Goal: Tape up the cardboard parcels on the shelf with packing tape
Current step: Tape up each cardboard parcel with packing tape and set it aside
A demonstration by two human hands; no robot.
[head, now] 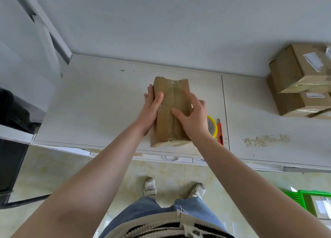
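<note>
White walls close in a pale shelf top (100, 101) that runs across my view, with beige floor tiles (155, 169) below its front edge. Near the middle of that surface sits the cardboard parcel (170, 110) I am working on, long side running away from me, a strip of clear packing tape (170, 101) glinting along its centre seam. My left hand (151, 110) clasps the parcel's left side, thumb lying over the top face and fingers down the flank. My right hand (192, 114) rests on the right half of the top, thumb and forefinger spread flat across the cardboard, the other fingers curling over the right edge. Just beside that wrist I see a yellow tape roll (213, 126) partly hidden by the hand, and touching or nearly touching it, a red utility knife (220, 133) lying near the shelf's front edge. Far right, two more cardboard boxes (300, 80) are stacked one upon the other, both already taped and labelled. A green basket (304, 200) stands on the floor at lower right.
</note>
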